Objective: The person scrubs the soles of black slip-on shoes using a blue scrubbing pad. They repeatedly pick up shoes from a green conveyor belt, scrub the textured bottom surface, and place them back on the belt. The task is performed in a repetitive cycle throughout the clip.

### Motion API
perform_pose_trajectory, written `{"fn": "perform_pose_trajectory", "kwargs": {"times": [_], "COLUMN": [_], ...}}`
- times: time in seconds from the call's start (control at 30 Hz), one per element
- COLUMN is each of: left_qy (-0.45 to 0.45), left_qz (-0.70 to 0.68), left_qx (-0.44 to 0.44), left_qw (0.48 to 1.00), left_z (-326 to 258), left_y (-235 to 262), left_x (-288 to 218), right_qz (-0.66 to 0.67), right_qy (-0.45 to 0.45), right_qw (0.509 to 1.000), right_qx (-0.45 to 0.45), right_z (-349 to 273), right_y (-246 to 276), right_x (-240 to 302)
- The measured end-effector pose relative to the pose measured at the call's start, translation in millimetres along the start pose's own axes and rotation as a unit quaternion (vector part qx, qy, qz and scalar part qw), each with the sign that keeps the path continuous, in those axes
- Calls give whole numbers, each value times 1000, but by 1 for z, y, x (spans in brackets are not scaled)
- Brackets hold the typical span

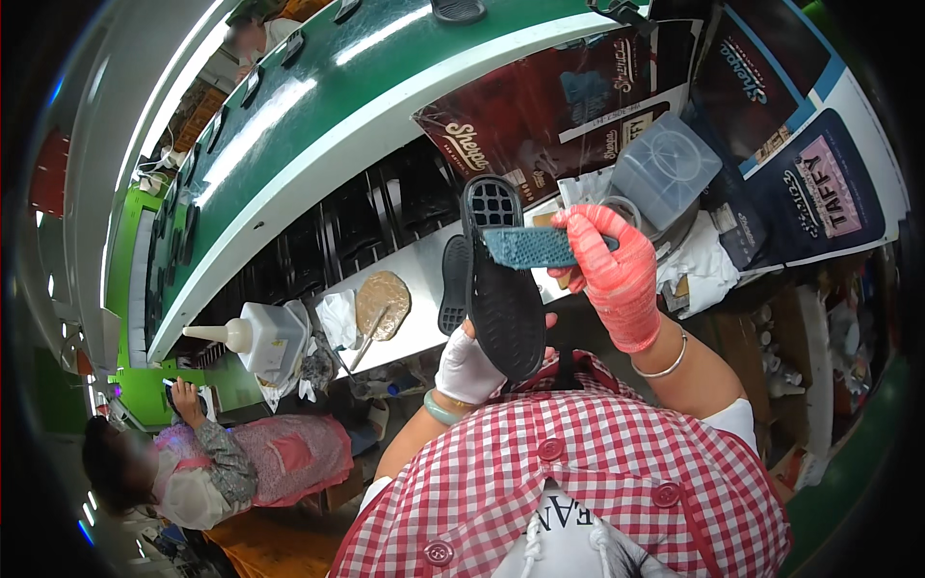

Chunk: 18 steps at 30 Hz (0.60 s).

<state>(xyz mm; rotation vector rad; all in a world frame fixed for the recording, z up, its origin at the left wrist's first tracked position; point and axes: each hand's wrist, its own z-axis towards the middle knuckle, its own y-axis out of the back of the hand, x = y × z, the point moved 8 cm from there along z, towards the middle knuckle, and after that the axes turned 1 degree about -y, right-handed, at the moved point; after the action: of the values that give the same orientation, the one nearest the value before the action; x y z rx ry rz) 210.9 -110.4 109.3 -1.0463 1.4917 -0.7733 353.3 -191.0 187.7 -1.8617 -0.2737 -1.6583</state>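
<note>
A long black shoe sole (508,323) stands out in front of my chest, with a grid of square hollows at its far end. My left hand (467,369), in a white glove, grips its near end from the left side. In my right hand (609,275), which wears a pinkish-red glove, is a blue-grey brush (530,248) with a dark handle. The brush lies across the upper part of the sole; whether it touches cannot be made out. Just left of the held sole, a second black sole (453,284) rests on the white work surface (424,332).
A brown round pad with a stick (383,305) and a white spouted bottle (275,337) are to the left. A clear plastic tub (667,164) stands at right. Beyond, a green conveyor belt (356,72) carries soles. A co-worker (241,462) is at lower left.
</note>
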Motion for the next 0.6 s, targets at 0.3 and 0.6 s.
{"fn": "perform_pose_trajectory", "kwargs": {"times": [0.3,0.6], "left_qy": [-11,-71], "left_qz": [6,18], "left_qx": [-5,-55], "left_qw": [1000,996], "left_z": [5,9], "left_y": [12,18], "left_x": [-3,-15], "right_qz": [1,-37], "right_qy": [-66,-111], "right_qw": [997,986], "right_qx": [43,120], "right_z": [-22,-42], "right_y": [-5,-14], "right_x": [-22,-20]}}
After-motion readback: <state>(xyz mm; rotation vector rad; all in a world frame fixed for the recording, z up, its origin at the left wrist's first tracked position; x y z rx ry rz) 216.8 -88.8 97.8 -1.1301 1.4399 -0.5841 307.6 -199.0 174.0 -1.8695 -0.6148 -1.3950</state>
